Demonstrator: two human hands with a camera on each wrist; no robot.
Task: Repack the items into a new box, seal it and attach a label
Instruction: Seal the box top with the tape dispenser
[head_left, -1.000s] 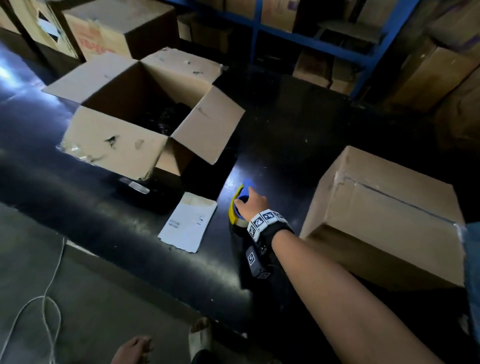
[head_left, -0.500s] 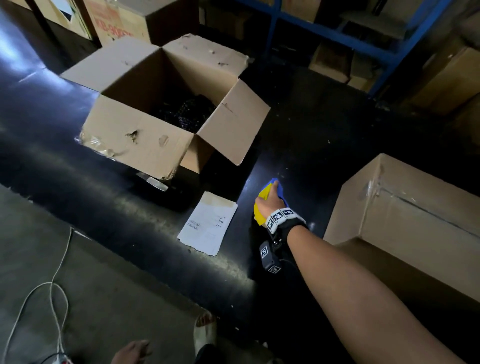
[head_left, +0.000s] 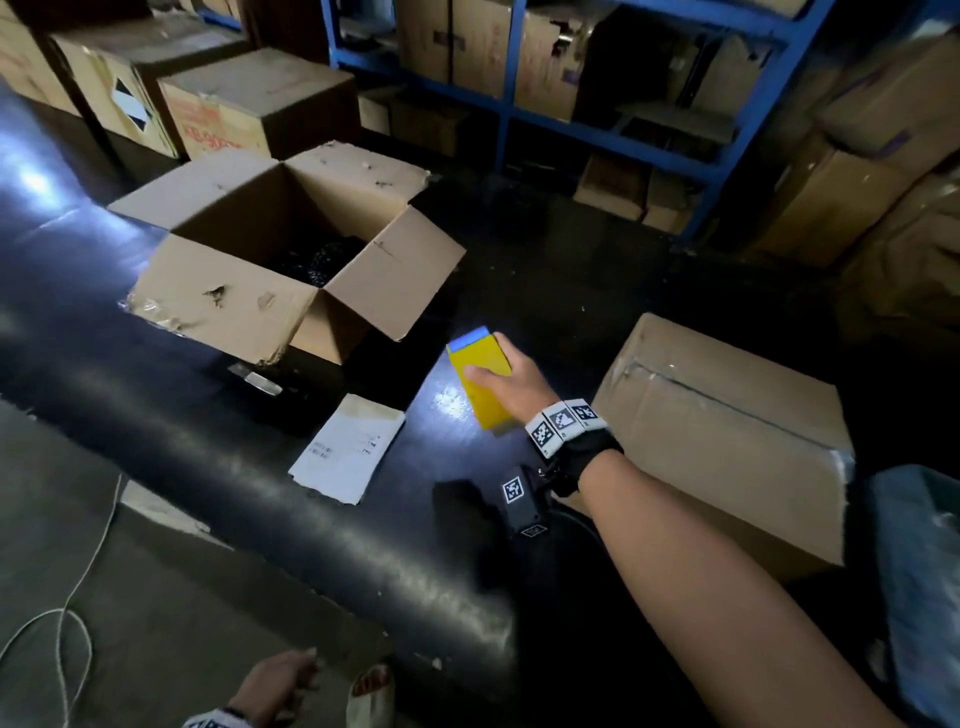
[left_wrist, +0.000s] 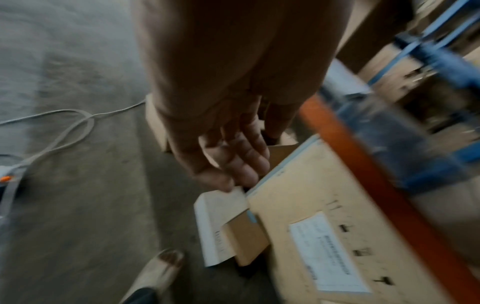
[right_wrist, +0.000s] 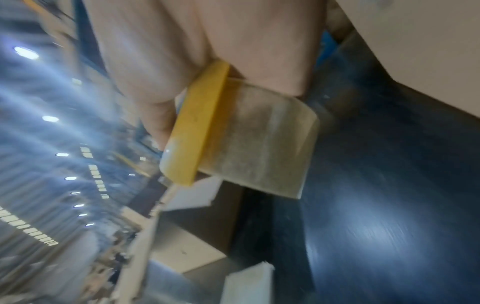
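Warehouse conveyor (head_left: 156, 395): sealing step begins
Right hand (head_left: 511, 382) grips tape dispenser (head_left: 480, 382); closed box (head_left: 727, 441) at 3 o'clock next; left hand (left_wrist: 233, 156) relaxed

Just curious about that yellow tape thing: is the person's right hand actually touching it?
Touching. The head view shows the right hand gripping the yellow tape dispenser, thumb across its face; the right wrist view shows fingers wrapped around it.

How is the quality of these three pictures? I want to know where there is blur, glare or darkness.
Head view: sharp but dim, with white glare on the black table beside the tape dispenser and deep shadow under the open box. Left wrist view: motion blur, strongest over the shelving; the left hand is soft and shaded. Right wrist view: heavily streaked lights at left; the right hand looks washed out.
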